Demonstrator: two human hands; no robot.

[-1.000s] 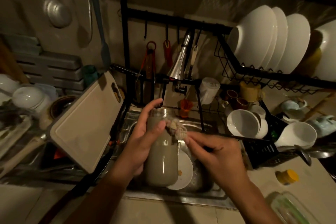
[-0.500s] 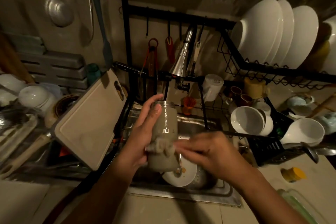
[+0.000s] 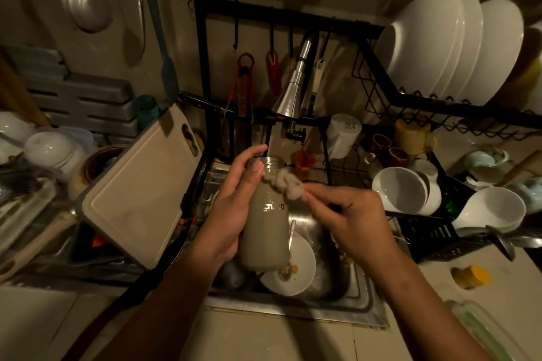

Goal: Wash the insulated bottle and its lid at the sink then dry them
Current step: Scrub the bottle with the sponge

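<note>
Over the steel sink [image 3: 360, 299] I hold the pale grey insulated bottle [image 3: 265, 231] upright, its metal threaded mouth uncovered. My left hand [image 3: 231, 211] grips its left side, thumb near the neck. My right hand [image 3: 349, 220] pinches a crumpled scrubbing sponge [image 3: 286, 184] and presses it against the bottle's shoulder, just below the neck. I cannot pick out the bottle's lid in this dim view.
A dirty white plate [image 3: 296, 269] with a spoon lies in the sink. The faucet head [image 3: 289, 97] hangs above. A cutting board [image 3: 140, 193] leans at the left. Bowls [image 3: 401, 189] and plates [image 3: 440, 41] fill the rack at right. A yellow cap [image 3: 472, 276] sits on the counter.
My right hand moved the sponge down the bottle's side to its lower part, then back up to the shoulder. The left hand kept its grip.
</note>
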